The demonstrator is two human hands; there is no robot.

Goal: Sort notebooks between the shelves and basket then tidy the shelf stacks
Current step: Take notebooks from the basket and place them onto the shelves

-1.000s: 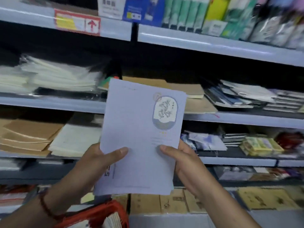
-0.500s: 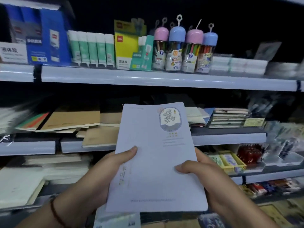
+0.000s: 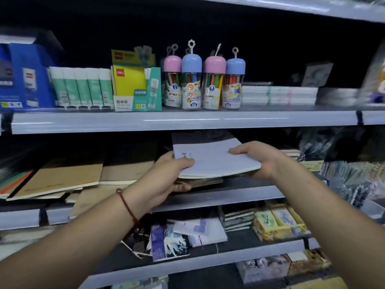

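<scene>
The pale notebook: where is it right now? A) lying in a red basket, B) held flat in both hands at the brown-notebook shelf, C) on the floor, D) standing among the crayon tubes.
B: both the left hand and right hand grip the pale notebook, flat, entering the shelf beside the brown notebooks.

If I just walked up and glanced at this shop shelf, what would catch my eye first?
Probably the two bare hands at the centre: the left hand and right hand sliding a pale lilac paper notebook flat into the middle grey metal shelf. Above it stand four clear pen tubs with pink and blue domed lids, and brown kraft-paper notebooks lie stacked to the left.
</scene>
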